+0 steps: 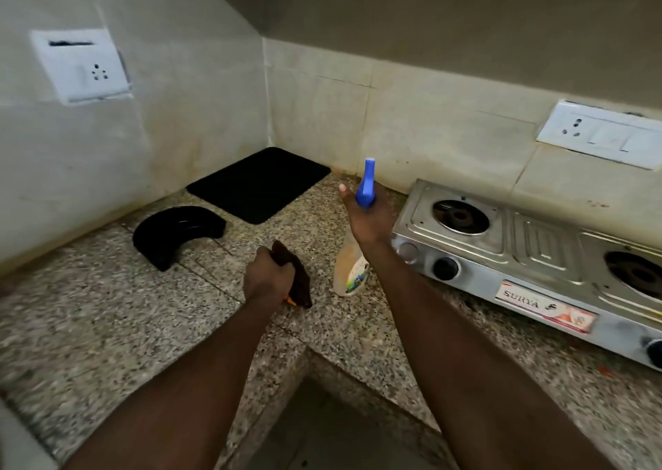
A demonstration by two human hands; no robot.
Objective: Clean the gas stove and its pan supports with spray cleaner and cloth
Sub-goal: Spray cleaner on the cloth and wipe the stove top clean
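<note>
A steel two-burner gas stove (544,244) stands on the granite counter at the right, its burners bare with no pan supports on them. My right hand (369,215) grips the neck of a spray bottle (349,271) with a blue trigger head (366,183), just left of the stove; the bottle's base is at the counter. My left hand (267,278) is closed around a dark brown cloth (297,280) above the counter. Black pan supports (175,235) lie in a blurred stack further left on the counter.
A black mat (258,183) lies in the corner against the tiled walls. White socket plates sit on the left wall (80,65) and on the back wall (601,134) above the stove. The granite counter (107,326) has an inner corner edge in front of me.
</note>
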